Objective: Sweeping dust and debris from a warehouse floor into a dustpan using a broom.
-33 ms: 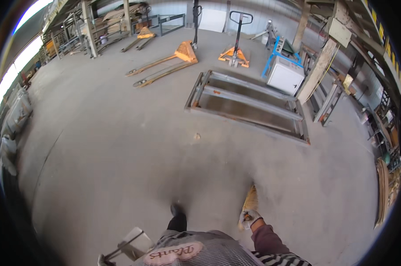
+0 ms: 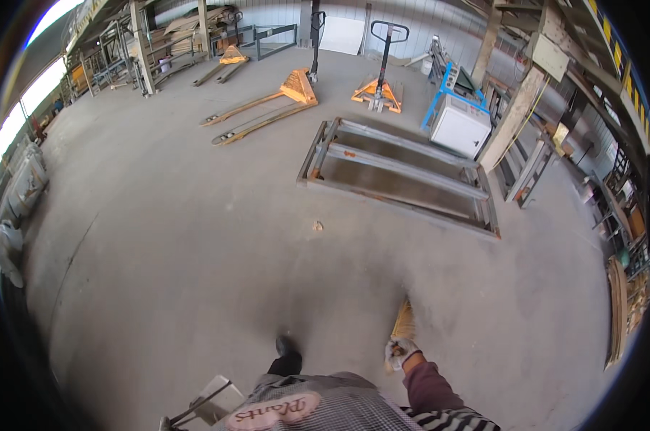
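Note:
My right hand (image 2: 399,353), in a pale work glove, is closed around a hand brush (image 2: 404,320) with yellowish bristles, low over the concrete floor in front of my right side. At the lower left a light-coloured dustpan (image 2: 223,399) with a thin bar-like handle is held beside my leg. My left hand (image 2: 165,424) shows only as a small greyish patch at the end of that handle, and its fingers are mostly hidden. A small pale scrap (image 2: 317,225) lies on the floor ahead.
A rusty grey metal frame (image 2: 411,169) lies ahead to the right, by a white cabinet (image 2: 461,126) with blue edging and a post (image 2: 513,118). Orange pallet jacks (image 2: 297,87) stand farther off. Wrapped bundles (image 2: 24,183) line the left; cardboard sheets (image 2: 616,312) stand at right.
My right hand and the brush have shifted very slightly left. The whole view has turned a little, and the floor things sit slightly lower and to the left.

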Available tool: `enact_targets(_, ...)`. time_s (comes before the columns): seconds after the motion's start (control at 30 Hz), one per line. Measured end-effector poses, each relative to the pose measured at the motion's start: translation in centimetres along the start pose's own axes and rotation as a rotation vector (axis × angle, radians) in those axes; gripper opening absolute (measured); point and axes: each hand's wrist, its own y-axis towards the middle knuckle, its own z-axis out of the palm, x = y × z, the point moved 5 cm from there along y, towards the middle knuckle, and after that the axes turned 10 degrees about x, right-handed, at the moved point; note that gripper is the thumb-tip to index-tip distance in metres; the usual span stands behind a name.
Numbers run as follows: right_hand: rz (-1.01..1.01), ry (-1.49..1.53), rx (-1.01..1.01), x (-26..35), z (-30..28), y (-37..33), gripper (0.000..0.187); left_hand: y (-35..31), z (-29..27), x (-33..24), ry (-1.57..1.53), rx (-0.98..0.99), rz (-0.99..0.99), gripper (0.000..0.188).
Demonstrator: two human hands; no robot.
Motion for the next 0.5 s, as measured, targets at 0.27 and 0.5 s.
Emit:
enact_targets(0.27,0.095,-0.119,-0.065,7.0,22.6,15.6,0.021,6.8,12.4,-15.0,0.050,-0.196,0.113,0.026)
enact_targets(0.5,-0.098,-0.681,0.048,4.3,49.1,26.9,0.022,11.3,17.5,-18.6,-0.202,-0.298,0.084,0.031)
